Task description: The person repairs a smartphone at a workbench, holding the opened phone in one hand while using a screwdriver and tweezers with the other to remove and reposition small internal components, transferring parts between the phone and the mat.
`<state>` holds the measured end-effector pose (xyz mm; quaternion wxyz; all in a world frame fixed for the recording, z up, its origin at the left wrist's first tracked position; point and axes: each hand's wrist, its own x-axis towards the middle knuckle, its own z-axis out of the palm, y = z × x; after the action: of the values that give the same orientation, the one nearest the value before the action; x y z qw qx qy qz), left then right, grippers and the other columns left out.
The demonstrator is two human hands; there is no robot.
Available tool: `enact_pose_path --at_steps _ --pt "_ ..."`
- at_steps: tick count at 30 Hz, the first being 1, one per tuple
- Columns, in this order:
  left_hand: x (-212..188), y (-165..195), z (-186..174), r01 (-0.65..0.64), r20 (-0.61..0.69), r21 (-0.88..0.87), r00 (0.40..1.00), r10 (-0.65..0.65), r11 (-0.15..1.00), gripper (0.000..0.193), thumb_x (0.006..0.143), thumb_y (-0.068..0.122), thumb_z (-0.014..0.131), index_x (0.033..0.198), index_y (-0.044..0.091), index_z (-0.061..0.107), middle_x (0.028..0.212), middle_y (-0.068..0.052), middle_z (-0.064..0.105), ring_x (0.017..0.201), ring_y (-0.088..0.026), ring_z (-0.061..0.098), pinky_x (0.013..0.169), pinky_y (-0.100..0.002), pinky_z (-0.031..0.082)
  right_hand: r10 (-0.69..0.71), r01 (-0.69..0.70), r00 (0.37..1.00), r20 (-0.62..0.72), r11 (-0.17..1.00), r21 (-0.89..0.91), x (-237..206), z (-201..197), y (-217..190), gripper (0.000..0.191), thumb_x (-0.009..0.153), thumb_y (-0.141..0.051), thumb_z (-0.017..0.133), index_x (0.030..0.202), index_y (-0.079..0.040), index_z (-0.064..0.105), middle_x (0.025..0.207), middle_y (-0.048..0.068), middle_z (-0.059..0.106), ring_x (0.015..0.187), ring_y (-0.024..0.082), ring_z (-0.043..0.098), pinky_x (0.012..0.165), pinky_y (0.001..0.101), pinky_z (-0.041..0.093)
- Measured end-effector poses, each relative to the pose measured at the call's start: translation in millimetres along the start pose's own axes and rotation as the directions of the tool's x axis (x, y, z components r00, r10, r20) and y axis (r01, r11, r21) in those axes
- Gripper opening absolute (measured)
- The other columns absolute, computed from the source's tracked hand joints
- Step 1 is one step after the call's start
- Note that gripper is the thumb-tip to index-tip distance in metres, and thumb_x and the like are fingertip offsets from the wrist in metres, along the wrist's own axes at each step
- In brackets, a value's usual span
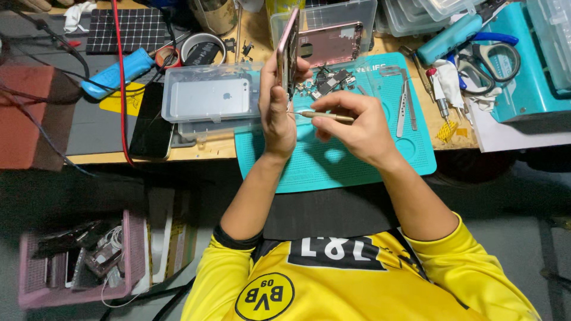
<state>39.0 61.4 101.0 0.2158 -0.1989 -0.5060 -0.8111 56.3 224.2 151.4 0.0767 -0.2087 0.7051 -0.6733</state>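
The left hand (pixel 277 110) clenched a pink phone (pixel 288 50) edge-on, upright over the teal mat (pixel 333 160). The right hand (pixel 351 122) pinched a screwdriver (pixel 324 115), its tip at 9 o'clock touching the phone's lower edge. Loose parts (pixel 327 83) lay at 12 o'clock; bare mat spread toward 6 o'clock.

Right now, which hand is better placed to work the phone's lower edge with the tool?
Right hand: it grips the screwdriver, tip at the phone edge. Left hand is busy holding the phone upright.
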Motion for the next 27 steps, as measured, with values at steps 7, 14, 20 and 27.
enact_pose_path --at_steps 7,14,20,27 --pt "-0.5 -0.3 -1.3 0.002 -0.013 -0.012 1.0 -0.002 1.0 0.078 0.11 0.064 0.044 0.15 -0.002 0.042 0.123 -0.01 0.06 0.113 -0.017 0.059 0.107 -0.034 0.049 0.038 -0.038 0.999 -0.014 0.999 -0.027 0.0 -0.8 0.5 0.018 0.096 -0.009 0.072 0.108 0.004 0.071 0.085 0.006 0.072 0.072 0.009 0.069 0.063 0.024 0.057" --pt "-1.0 0.1 -0.7 0.011 -0.01 -0.002 1.0 -0.011 1.0 0.077 0.111 0.064 0.044 0.151 -0.002 0.042 0.124 -0.01 0.059 0.115 -0.018 0.06 0.109 -0.035 0.048 0.075 -0.075 0.997 -0.001 0.997 -0.026 0.0 -2.8 -1.0 0.017 0.096 -0.006 0.072 0.109 0.005 0.074 0.085 0.006 0.071 0.072 0.01 0.067 0.064 0.0254 0.055" --pt "0.4 -1.2 -1.5 -0.004 0.002 -0.005 1.0 0.004 1.0 0.074 0.112 0.063 0.043 0.149 -0.001 0.045 0.124 -0.01 0.06 0.114 -0.017 0.06 0.108 -0.034 0.049 0.207 -0.205 0.978 -0.042 0.978 0.036 0.5 -2.9 -1.3 0.017 0.099 -0.01 0.068 0.105 0.004 0.074 0.079 0.005 0.072 0.065 0.011 0.069 0.056 0.0265 0.056" --pt "0.4 -1.2 -1.2 0.004 -0.013 -0.003 1.0 -0.004 1.0 0.073 0.111 0.063 0.043 0.146 -0.002 0.046 0.123 -0.01 0.06 0.113 -0.017 0.06 0.107 -0.033 0.049 0.172 -0.172 0.985 -0.019 0.985 0.024 1.0 -4.3 -0.4 0.018 0.097 -0.009 0.067 0.11 0.002 0.071 0.077 0.004 0.071 0.061 0.01 0.066 0.052 0.0248 0.054"
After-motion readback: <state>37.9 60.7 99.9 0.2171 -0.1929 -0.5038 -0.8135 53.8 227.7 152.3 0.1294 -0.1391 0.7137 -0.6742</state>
